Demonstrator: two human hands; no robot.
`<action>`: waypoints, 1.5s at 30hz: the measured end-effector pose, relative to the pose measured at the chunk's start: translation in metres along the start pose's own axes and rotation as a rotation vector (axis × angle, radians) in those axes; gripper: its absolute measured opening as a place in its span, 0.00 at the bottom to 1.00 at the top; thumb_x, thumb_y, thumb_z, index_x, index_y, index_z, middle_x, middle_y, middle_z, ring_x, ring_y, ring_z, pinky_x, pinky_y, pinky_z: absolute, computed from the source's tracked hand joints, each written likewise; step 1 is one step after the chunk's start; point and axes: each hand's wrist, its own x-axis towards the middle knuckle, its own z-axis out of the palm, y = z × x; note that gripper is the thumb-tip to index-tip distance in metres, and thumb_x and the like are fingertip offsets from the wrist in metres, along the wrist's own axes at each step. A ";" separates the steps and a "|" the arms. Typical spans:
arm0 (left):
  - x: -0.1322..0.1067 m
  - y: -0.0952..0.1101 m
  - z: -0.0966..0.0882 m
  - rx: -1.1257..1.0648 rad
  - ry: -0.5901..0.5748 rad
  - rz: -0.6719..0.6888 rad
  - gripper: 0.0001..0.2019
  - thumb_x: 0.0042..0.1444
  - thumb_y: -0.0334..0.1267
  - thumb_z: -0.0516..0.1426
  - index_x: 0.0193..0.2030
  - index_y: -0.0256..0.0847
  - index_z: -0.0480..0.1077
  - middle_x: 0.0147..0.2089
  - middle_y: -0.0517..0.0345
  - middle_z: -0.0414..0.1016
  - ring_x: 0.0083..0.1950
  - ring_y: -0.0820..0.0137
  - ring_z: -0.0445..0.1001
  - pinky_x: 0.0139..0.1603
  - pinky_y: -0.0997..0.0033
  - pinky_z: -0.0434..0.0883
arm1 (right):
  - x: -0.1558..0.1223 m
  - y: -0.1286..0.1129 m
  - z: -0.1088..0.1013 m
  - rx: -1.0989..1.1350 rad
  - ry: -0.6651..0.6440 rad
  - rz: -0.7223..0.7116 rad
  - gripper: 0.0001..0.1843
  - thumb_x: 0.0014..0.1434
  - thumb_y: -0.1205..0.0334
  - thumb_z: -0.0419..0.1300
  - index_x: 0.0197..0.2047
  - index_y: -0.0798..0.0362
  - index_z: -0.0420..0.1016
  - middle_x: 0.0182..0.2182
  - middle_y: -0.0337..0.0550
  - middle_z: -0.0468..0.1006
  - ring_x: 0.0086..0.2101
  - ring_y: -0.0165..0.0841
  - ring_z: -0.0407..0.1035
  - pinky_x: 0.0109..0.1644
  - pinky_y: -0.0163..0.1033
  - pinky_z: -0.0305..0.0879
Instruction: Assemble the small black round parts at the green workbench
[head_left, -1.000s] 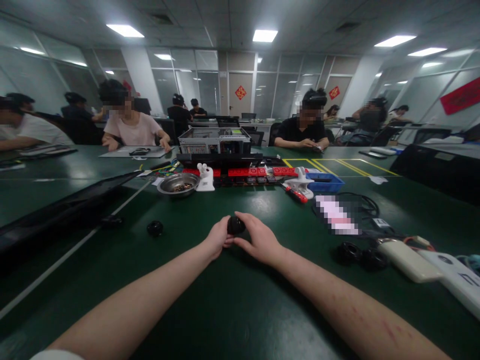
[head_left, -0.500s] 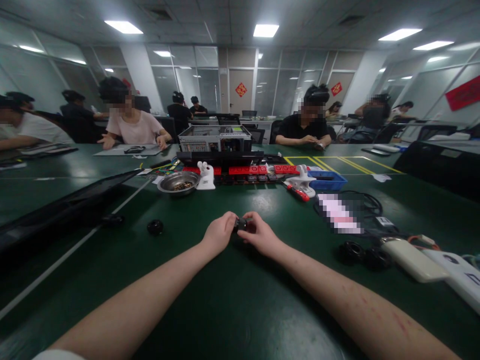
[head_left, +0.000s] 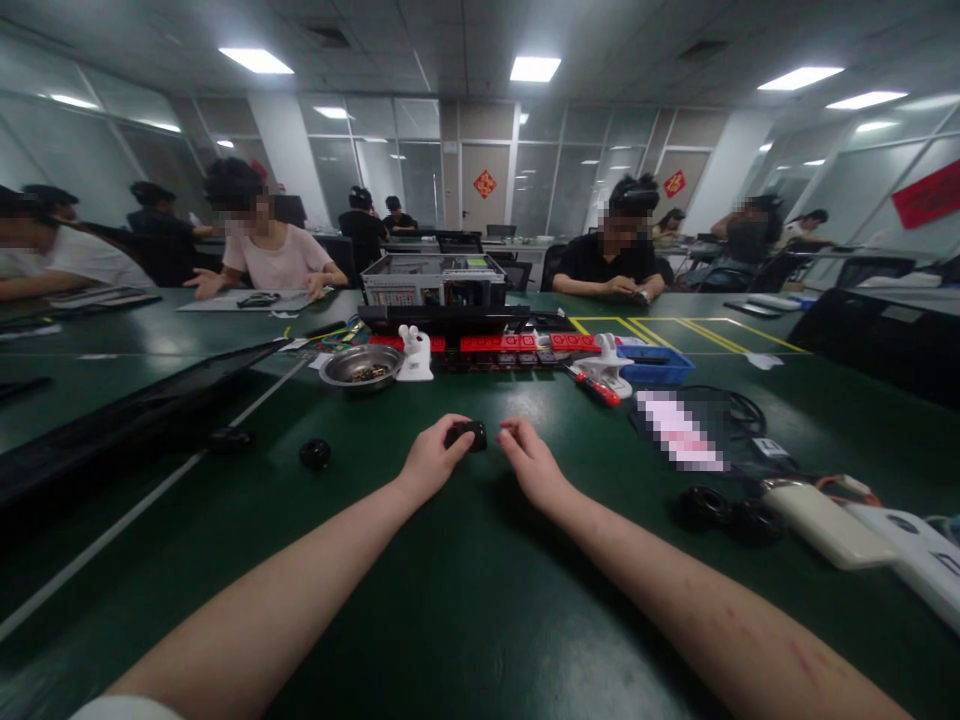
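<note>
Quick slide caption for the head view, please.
Left hand holds a small black part at a green table, right hand just apart from it, metal bowl beyond.

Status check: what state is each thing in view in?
left hand: gripping the black part
black part: held, one end exposed
right hand: fingers bent, apart from the part; anything held unclear
metal bowl: upright, small pieces inside
computer case: open, innards showing
blue bin: open-topped
red screwdriver: lying down
ceiling lights: lit
</note>
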 end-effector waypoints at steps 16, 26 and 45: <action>0.000 -0.001 0.019 -0.400 -0.231 -0.386 0.26 0.49 0.58 0.40 0.31 0.35 0.62 0.18 0.59 0.65 0.18 0.72 0.67 0.17 0.75 0.62 | -0.007 -0.002 -0.006 -0.341 -0.095 -0.470 0.20 0.49 0.64 0.56 0.47 0.52 0.61 0.44 0.46 0.66 0.45 0.35 0.59 0.49 0.44 0.56; -0.002 0.002 0.008 -0.070 -0.003 -0.092 0.18 0.42 0.47 0.56 0.38 0.39 0.66 0.33 0.57 0.70 0.34 0.70 0.69 0.33 0.72 0.67 | 0.002 0.012 -0.002 -0.235 0.027 -0.058 0.24 0.58 0.49 0.38 0.30 0.55 0.68 0.25 0.41 0.70 0.29 0.31 0.64 0.34 0.37 0.58; 0.001 -0.001 0.017 -0.574 -0.224 -0.390 0.22 0.44 0.52 0.52 0.38 0.34 0.62 0.31 0.51 0.72 0.27 0.70 0.72 0.25 0.72 0.66 | -0.002 0.003 -0.011 -0.434 0.026 -0.460 0.24 0.49 0.57 0.57 0.50 0.52 0.60 0.43 0.47 0.66 0.43 0.38 0.59 0.47 0.45 0.56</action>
